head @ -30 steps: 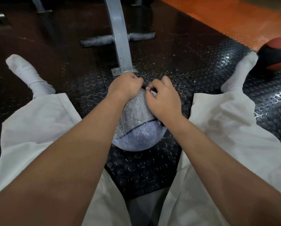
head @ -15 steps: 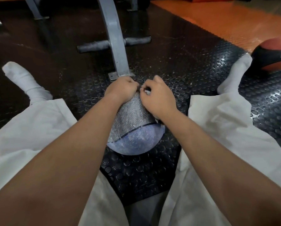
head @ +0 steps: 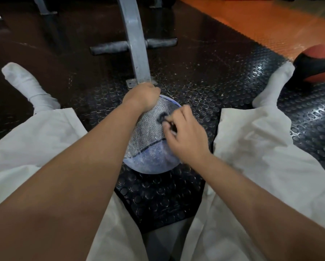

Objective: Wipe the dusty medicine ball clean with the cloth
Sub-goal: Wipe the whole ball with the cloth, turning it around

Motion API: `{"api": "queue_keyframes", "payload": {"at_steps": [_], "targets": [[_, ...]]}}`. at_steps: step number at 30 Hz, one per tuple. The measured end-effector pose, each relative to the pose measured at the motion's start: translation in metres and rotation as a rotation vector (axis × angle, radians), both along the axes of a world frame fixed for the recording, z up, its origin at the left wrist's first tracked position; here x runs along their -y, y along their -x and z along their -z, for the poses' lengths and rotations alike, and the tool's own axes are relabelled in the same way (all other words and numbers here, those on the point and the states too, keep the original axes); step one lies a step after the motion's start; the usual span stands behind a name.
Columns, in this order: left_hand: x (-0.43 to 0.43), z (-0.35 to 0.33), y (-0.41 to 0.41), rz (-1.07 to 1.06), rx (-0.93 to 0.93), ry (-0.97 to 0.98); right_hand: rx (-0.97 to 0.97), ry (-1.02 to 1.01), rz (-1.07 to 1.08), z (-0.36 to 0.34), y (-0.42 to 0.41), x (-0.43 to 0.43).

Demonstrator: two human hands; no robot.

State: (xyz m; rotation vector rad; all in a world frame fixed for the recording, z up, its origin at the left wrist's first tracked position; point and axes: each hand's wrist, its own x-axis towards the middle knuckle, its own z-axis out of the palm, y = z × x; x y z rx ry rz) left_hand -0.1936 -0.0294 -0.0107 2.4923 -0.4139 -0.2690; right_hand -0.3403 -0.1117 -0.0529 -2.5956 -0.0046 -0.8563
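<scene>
A blue medicine ball [head: 150,161] with a textured grey panel and a coat of pale dust sits on the black studded mat [head: 205,76] between my spread legs. My left hand [head: 141,97] is curled over the ball's far top and holds it. My right hand [head: 186,134] lies on the ball's upper right side and pinches a small dark cloth [head: 162,119] against the grey panel. Most of the cloth is hidden under my fingers.
A grey metal bench leg [head: 137,53] with a crossbar stands just beyond the ball. A red and black ball [head: 317,63] lies at the far right by my right foot [head: 272,87]. Orange flooring [head: 270,21] starts beyond the mat. My white-trousered legs flank the ball.
My right hand has left its spot beside the left hand at the ball's top and drawn the cloth towards me and to the right over the grey panel. The left hand stays on top.
</scene>
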Motion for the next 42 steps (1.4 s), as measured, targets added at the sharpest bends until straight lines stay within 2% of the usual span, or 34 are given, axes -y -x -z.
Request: {"api": "queue_keyframes", "payload": {"at_steps": [5,10,15,17,21,23,28,31,33,35,39,42], "targets": [[-0.004,0.003,0.001,-0.017,0.015,0.043,-0.122,-0.042,0.145,-0.025,-0.049,0.007],[-0.001,0.0,-0.002,0.014,0.035,0.005,0.118,0.005,0.125,0.008,-0.008,-0.009],[0.001,0.002,-0.002,0.049,0.046,-0.028,0.115,0.088,0.003,0.022,0.021,-0.003],[-0.001,0.002,0.002,0.039,0.052,-0.023,0.076,0.079,0.018,0.006,0.008,0.002],[-0.003,0.005,0.011,0.009,0.062,0.033,-0.161,-0.108,0.163,-0.026,-0.04,0.014],[-0.002,0.006,0.013,-0.004,0.067,0.052,-0.193,-0.147,0.188,-0.031,-0.053,0.014],[-0.004,0.005,0.004,-0.006,0.069,0.027,0.031,-0.079,0.126,-0.004,-0.007,-0.01],[-0.004,0.007,-0.002,0.051,0.094,-0.027,0.074,-0.01,-0.022,0.013,0.026,-0.017],[-0.003,0.008,-0.003,0.044,0.069,0.023,0.073,0.029,-0.07,0.011,0.026,-0.01],[-0.002,0.008,-0.001,0.051,0.087,0.032,0.04,-0.011,-0.048,-0.004,0.012,-0.003],[-0.005,0.011,0.003,0.078,0.161,-0.042,-0.086,-0.257,0.06,-0.028,-0.039,0.009],[-0.007,0.013,0.0,0.113,0.192,-0.085,-0.085,-0.177,0.143,-0.026,-0.049,0.002]]}}
